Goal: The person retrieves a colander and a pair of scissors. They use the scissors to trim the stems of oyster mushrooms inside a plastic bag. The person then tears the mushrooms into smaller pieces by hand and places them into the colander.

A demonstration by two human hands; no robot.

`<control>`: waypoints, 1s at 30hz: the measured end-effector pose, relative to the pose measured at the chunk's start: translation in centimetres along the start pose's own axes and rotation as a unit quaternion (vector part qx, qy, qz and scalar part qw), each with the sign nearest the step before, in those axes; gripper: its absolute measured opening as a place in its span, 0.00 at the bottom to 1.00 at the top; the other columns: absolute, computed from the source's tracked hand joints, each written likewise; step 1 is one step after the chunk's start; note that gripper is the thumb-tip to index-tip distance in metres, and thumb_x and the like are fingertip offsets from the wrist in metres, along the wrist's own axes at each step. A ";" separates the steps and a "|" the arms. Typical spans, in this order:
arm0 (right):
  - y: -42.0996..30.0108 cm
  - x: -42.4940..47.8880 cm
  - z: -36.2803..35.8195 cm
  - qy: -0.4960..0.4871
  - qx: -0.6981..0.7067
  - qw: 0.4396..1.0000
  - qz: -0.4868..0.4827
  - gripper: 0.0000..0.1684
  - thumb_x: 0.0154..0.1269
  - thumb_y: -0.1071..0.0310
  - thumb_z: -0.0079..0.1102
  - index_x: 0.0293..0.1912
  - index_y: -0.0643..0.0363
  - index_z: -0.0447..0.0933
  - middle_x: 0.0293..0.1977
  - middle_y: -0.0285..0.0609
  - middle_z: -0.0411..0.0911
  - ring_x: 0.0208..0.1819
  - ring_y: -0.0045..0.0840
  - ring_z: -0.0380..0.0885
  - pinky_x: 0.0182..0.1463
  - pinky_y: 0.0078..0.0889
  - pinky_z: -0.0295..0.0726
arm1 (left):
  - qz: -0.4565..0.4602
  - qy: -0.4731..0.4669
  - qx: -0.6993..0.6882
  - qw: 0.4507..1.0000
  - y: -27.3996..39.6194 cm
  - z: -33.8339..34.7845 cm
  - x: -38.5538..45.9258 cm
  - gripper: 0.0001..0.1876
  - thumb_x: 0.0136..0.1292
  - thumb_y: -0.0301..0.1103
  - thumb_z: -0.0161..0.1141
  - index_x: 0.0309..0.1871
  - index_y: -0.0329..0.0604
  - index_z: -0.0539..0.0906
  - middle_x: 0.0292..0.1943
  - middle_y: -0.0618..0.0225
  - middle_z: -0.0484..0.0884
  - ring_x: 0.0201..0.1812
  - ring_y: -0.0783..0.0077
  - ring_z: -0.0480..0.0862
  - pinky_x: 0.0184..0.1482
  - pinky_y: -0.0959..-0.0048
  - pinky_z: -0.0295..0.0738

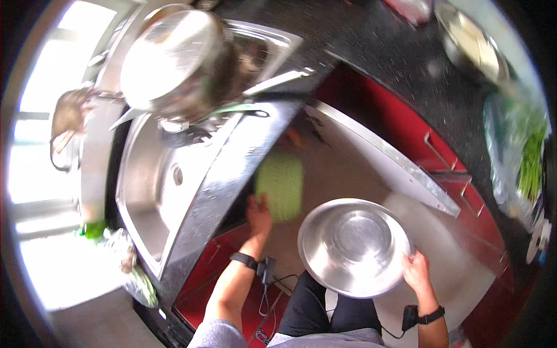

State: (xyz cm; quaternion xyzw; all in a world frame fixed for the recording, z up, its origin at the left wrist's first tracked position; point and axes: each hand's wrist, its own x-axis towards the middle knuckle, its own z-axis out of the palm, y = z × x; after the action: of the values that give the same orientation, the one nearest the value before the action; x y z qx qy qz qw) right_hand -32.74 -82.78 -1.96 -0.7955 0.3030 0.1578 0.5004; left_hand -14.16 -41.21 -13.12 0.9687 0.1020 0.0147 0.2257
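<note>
My right hand (pixel 416 270) grips the rim of a wide, empty stainless steel bowl (pixel 356 248), held above my lap with its inside facing up. My left hand (pixel 260 216) reaches below the counter edge, its fingers apart, beside a green plastic basket (pixel 280 186). Whether the fingertips touch the basket cannot be told because of blur. The basket is at the opening of the cabinet beneath the sink.
Left is a steel sink (pixel 145 191), with a large metal pot (pixel 174 61) above it. An open cabinet door (pixel 383 156) juts out ahead. Bagged green vegetables (pixel 531 165) and a metal bowl (pixel 472 43) stand on the dark right counter (pixel 391 48). Cables (pixel 266 300) hang by my legs.
</note>
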 end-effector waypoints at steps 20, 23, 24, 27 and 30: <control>-16.0 5.0 -7.2 -0.090 -0.123 0.966 -0.210 0.20 0.63 0.61 0.57 0.46 0.70 0.75 0.35 0.44 0.79 0.37 0.26 0.76 0.44 0.28 0.72 | 0.027 -0.063 -0.094 0.993 2.5 -30.1 -26.7 0.11 0.54 0.30 0.59 0.40 0.42 0.74 0.32 0.56 0.80 0.37 0.50 0.80 0.37 0.58 0.75; -14.9 2.8 -5.3 -0.089 -0.086 0.967 -0.225 0.21 0.62 0.61 0.57 0.45 0.72 0.76 0.37 0.44 0.80 0.38 0.25 0.76 0.45 0.28 0.72 | 0.010 -0.029 -0.106 0.994 0.9 -32.5 -29.6 0.11 0.53 0.30 0.60 0.41 0.42 0.75 0.32 0.57 0.80 0.37 0.52 0.81 0.38 0.58 0.76; -14.6 1.7 -4.1 -0.098 -0.066 0.967 -0.227 0.21 0.62 0.61 0.58 0.45 0.72 0.76 0.37 0.43 0.80 0.38 0.25 0.76 0.45 0.28 0.72 | 0.005 -0.018 -0.103 0.995 0.6 -33.7 -30.6 0.12 0.53 0.30 0.60 0.41 0.42 0.75 0.33 0.57 0.81 0.37 0.52 0.81 0.39 0.59 0.76; -15.3 -3.8 0.0 -0.118 -0.032 0.966 -0.228 0.19 0.61 0.62 0.59 0.44 0.70 0.78 0.36 0.39 0.80 0.37 0.21 0.75 0.45 0.27 0.72 | 0.002 0.027 -0.095 0.995 -1.0 -36.3 -33.6 0.12 0.50 0.28 0.62 0.39 0.41 0.78 0.31 0.57 0.81 0.35 0.54 0.82 0.37 0.63 0.77; -16.4 -8.5 3.4 -0.155 0.001 0.966 -0.208 0.16 0.63 0.63 0.58 0.39 0.68 0.79 0.31 0.34 0.77 0.34 0.17 0.72 0.41 0.24 0.71 | -0.004 0.060 -0.092 0.994 -2.9 -38.8 -36.3 0.10 0.49 0.28 0.62 0.37 0.40 0.78 0.30 0.56 0.81 0.35 0.54 0.82 0.36 0.63 0.77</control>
State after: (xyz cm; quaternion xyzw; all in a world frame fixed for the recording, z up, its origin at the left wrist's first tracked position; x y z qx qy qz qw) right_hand -28.59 -71.79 12.72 -0.8065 0.0499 0.1711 0.5637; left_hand -53.16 -29.28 21.05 0.9408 0.1172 0.0810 0.3076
